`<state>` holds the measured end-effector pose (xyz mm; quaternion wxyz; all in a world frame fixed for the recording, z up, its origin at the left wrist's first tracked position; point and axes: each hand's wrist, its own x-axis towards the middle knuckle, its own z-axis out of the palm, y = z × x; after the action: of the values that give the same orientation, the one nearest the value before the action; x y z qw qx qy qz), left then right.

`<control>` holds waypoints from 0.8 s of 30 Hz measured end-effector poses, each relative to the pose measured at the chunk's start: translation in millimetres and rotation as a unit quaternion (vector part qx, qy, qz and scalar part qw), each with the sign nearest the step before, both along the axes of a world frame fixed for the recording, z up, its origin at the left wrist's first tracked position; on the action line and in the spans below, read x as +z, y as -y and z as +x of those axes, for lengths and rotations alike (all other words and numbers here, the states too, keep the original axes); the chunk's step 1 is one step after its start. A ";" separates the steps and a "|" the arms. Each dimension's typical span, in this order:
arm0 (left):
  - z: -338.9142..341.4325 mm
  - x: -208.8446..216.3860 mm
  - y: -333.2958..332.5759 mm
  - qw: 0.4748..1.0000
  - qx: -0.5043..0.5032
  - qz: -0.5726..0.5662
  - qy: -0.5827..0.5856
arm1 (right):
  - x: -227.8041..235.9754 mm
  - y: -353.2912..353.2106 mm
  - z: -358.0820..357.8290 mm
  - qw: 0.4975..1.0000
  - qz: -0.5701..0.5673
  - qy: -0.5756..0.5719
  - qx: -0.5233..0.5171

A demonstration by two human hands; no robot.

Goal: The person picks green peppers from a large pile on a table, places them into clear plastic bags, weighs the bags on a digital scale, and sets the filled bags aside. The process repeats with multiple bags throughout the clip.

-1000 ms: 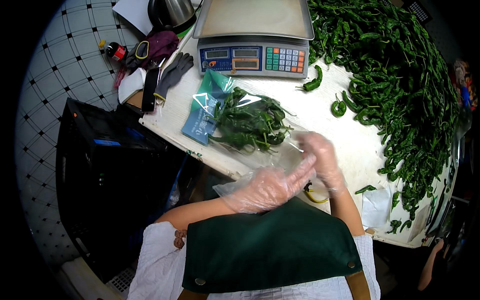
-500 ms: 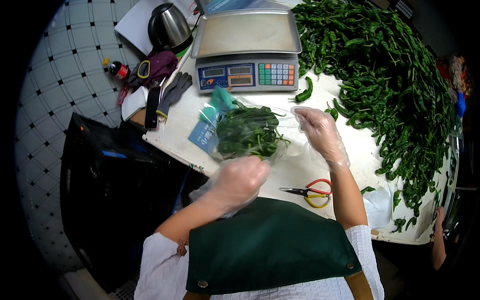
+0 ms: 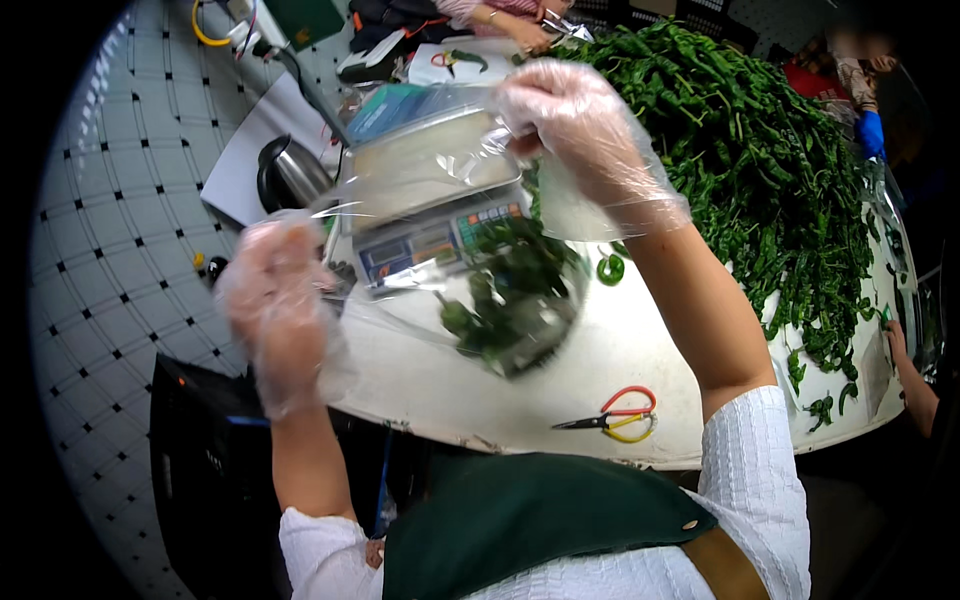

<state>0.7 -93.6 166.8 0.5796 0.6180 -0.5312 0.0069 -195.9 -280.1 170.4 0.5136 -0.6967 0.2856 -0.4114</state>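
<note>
A clear plastic bag (image 3: 545,335) hangs tilted over the table between my hands, blurred by motion. Green peppers (image 3: 510,290) lie bunched in its lower part. My left hand (image 3: 280,310), in a clear disposable glove, pinches one upper corner of the bag. Higher up, my gloved right hand (image 3: 585,140) grips the opposite corner. Through the film shows a digital scale (image 3: 390,250) with a metal tray, partly hidden. Scissors (image 3: 620,415) with one red and one yellow handle lie on the tabletop below.
A large heap of green peppers (image 3: 720,140) covers the right side of the white table (image 3: 400,385). A single curled pepper (image 3: 610,268) lies nearer. At the left are a metal kettle (image 3: 292,175) and a black crate (image 3: 205,470). Another person's hand (image 3: 525,35) shows at the far edge.
Both hands have risen and spread apart, the left going left and the right up. The bag with its peppers has lifted off the table, stretched between them. The view has shifted.
</note>
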 end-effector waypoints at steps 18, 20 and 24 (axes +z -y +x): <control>-7.9 -139.5 6.4 0.915 -0.017 0.116 0.386 | -228.4 28.3 -49.5 0.913 -0.004 -0.401 -0.082; -15.9 -140.4 -3.8 0.923 -0.012 0.132 0.360 | -221.2 11.1 -24.9 0.885 0.016 -0.465 -0.015; -32.2 -136.6 -3.6 0.923 -0.031 0.135 0.359 | -235.5 -3.0 -8.2 0.882 0.007 -0.470 -0.046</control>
<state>-31.5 -90.0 30.1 0.2610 0.6296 -0.7185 0.1386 -204.1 -277.0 -65.0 0.3051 -0.7906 0.5279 -0.0569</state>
